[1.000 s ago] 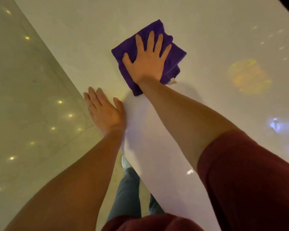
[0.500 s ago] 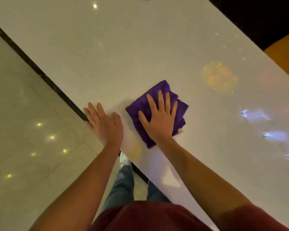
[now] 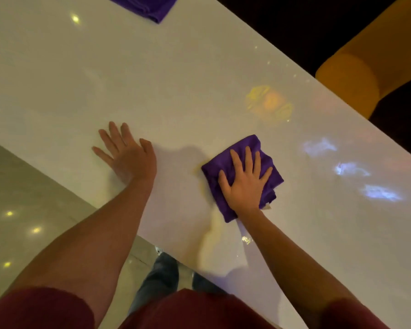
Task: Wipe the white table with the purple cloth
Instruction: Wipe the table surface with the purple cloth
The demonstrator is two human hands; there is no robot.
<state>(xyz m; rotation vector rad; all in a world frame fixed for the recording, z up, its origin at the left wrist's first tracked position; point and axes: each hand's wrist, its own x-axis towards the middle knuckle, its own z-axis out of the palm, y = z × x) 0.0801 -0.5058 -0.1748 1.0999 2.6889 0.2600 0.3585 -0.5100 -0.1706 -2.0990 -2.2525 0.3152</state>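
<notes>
My right hand (image 3: 244, 184) is pressed flat on the folded purple cloth (image 3: 242, 176), fingers (image 3: 248, 157) spread wide, not gripping it. The cloth lies on the white counter (image 3: 176, 79), near its front edge. Left of the cloth, my left hand (image 3: 128, 155) lies open and empty on the counter. A second purple cloth (image 3: 145, 5) sits at the far edge. There's a small tag (image 3: 267, 206) on my cloth, too tiny to read.

Purple cloth (image 3: 247, 162): folded into rough square, several layers showing at right edge, small pale tag poking out at near right corner. Lies flat on white table (image 3: 152, 79), near table's near edge, one corner pointing away. Partly covered from above. White table: glossy, long, running diagonally across view, carrying yellow and bluish light reflections just beyond and right of cloth.
</notes>
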